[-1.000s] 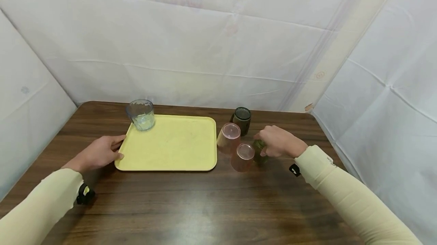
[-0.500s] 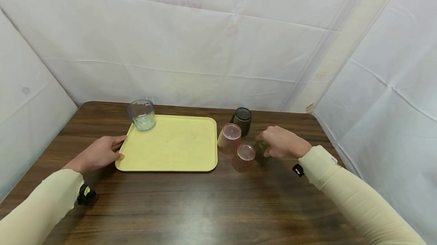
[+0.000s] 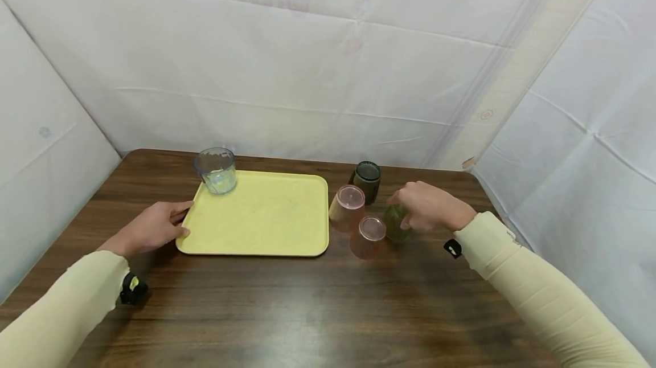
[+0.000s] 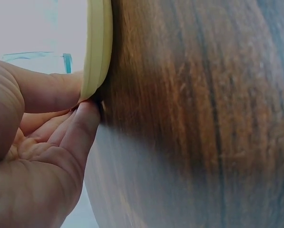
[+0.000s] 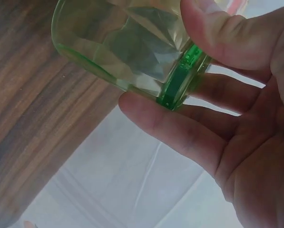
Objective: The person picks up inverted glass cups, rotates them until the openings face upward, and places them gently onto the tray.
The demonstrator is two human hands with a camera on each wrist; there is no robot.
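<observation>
the right hand (image 3: 427,207) reaches out over the brown table (image 3: 287,311) with its arm bent at the elbow. its fingers (image 5: 170,126) and thumb curl around a green cup (image 3: 397,223) and grip it near its thick end. the green cup sits at the right end of the table, just beside two pink cups (image 3: 359,223) that stand upside down. the wrist view shows the green cup tilted, with its open end off the wood.

the left hand (image 3: 151,227) lies low on the table at the left edge of the yellow tray (image 3: 266,237). its thumb and a finger (image 4: 82,128) pinch the rim of the tray. a clear cup (image 3: 216,170) stands on the far left corner of the tray. a dark cup (image 3: 367,180) stands behind the pink ones.

the right hand hides most of the green cup from the head view. i cannot tell if any part of it touches the table.

a second ago the green cup stood lower and straighter by the pink cups. now the right hand has lifted and tipped it a bit. the left hand has stayed on the tray.
</observation>
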